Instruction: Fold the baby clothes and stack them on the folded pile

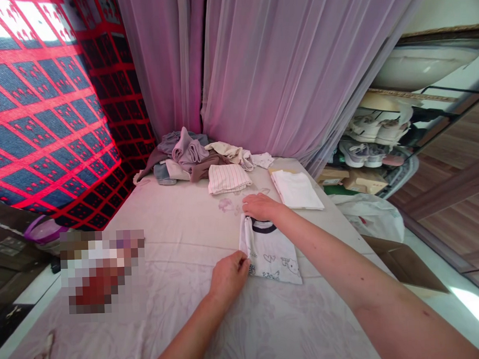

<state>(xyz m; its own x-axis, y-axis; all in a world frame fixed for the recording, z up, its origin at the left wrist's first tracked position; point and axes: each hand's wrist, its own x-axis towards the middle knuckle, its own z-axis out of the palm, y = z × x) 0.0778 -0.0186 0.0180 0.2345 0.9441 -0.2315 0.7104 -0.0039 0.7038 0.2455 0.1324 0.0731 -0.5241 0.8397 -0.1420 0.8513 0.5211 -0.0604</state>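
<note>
Near the right edge of the sheet-covered bed (178, 223), the white, black-collared, cartoon-printed fabric T-shirt (271, 257) should handle light and limp, best taken by its corners, the left hand (229, 274) pinching its left edge, the right hand (260, 206) at the collar, grip hidden.

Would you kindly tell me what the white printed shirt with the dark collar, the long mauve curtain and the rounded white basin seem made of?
White printed shirt: probably matte cotton knit, given its soft creases.
Long mauve curtain: sheer fabric, perhaps synthetic, as thin layers look translucent.
Rounded white basin: glossy, reflecting light; plastic or enamel, unclear which.
</note>
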